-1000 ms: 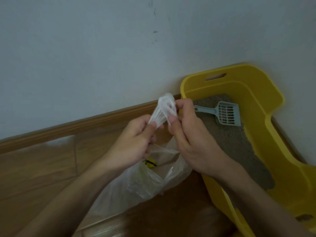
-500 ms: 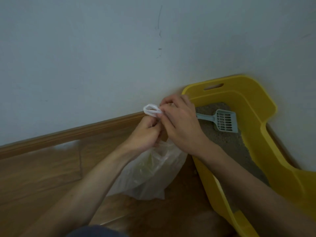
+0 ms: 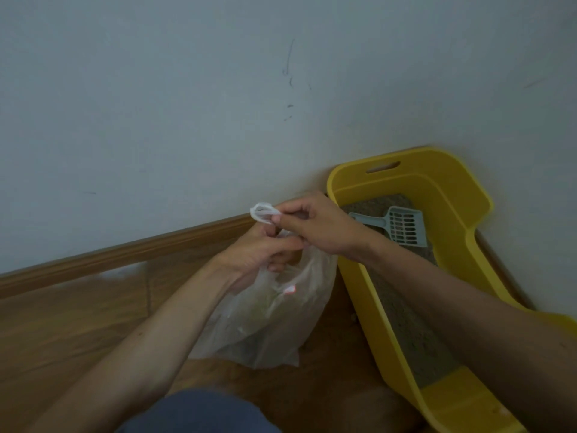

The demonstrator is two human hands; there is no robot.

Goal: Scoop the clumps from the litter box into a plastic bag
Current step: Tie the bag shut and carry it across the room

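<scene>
A thin clear plastic bag (image 3: 281, 314) sits on the wooden floor just left of the yellow litter box (image 3: 462, 220). Dark contents show through its bottom. My left hand (image 3: 262, 254) grips the gathered neck of the bag. My right hand (image 3: 315, 226) pinches the bag's white handle loops (image 3: 263, 212) above it, crossing over the left hand. A pale blue slotted scoop (image 3: 396, 225) lies on the grey litter (image 3: 406, 332) at the far end of the box, touched by neither hand.
A grey wall with a wooden baseboard (image 3: 125, 251) runs behind the bag and box. Wooden floor (image 3: 62, 332) stretches to the left. My knee in blue cloth (image 3: 199, 414) is at the bottom edge. The box's low entry lip (image 3: 462, 401) is nearest me.
The bag's mouth, open a second ago, is now gathered shut. My hands have twisted the handles into a small loop, and the right hand has crossed over the left.
</scene>
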